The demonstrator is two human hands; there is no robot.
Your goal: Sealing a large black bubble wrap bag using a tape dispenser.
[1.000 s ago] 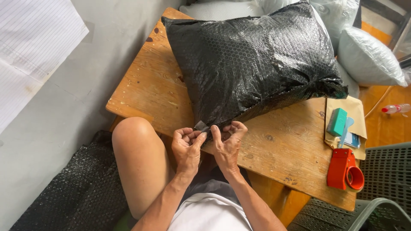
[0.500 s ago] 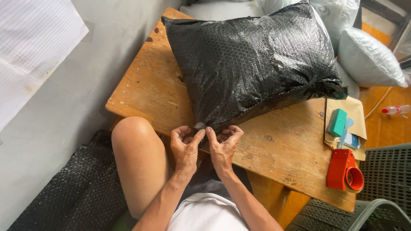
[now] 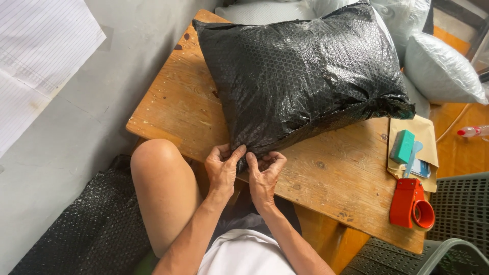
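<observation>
A black bubble-wrap parcel [image 3: 300,81] lies on the wooden table [image 3: 173,102], its near corner at the table's front edge. Left hand [image 3: 222,168] and right hand [image 3: 263,175] sit side by side, each pinching that corner between thumb and fingers. A red tape dispenser [image 3: 411,203] lies well to the right, untouched.

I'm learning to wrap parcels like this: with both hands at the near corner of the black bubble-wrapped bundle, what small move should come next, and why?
Probably press the corner flap flat and hold it. Both the left hand and right hand pinch the near corner of the black bubble-wrap bundle, where the wrap looks bunched and loose. The red tape dispenser lies by the table edge, unused.
</observation>
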